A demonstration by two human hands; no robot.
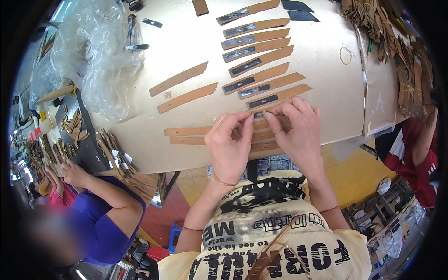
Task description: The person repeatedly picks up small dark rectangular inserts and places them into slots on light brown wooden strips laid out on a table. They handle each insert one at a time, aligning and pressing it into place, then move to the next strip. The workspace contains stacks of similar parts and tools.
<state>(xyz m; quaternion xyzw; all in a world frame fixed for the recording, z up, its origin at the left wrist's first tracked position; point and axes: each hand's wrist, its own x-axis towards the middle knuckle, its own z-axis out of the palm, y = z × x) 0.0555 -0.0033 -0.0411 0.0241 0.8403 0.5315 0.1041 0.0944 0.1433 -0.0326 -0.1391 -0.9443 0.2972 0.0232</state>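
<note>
My left hand (229,142) and my right hand (298,133) meet over the near part of the table, thumbs and forefingers pinched at the two ends of a small dark patch (259,114). It lies on the end of a brown leather strip, mostly hidden under my fingers. Just beyond is a column of similar leather strips (284,94), each with a dark, partly shiny patch on its left end. Below my hands lie plain leather strips (186,131) with a small slot near one end, partly covered by my left hand.
Two bare leather strips (186,98) lie left of the column. Crumpled clear plastic (105,65) covers the table's left. Black pieces (303,16) lie at the far side, bundled strips (413,79) at right. A co-worker in purple (109,219) sits at left; another person's red sleeve (406,144) shows at right.
</note>
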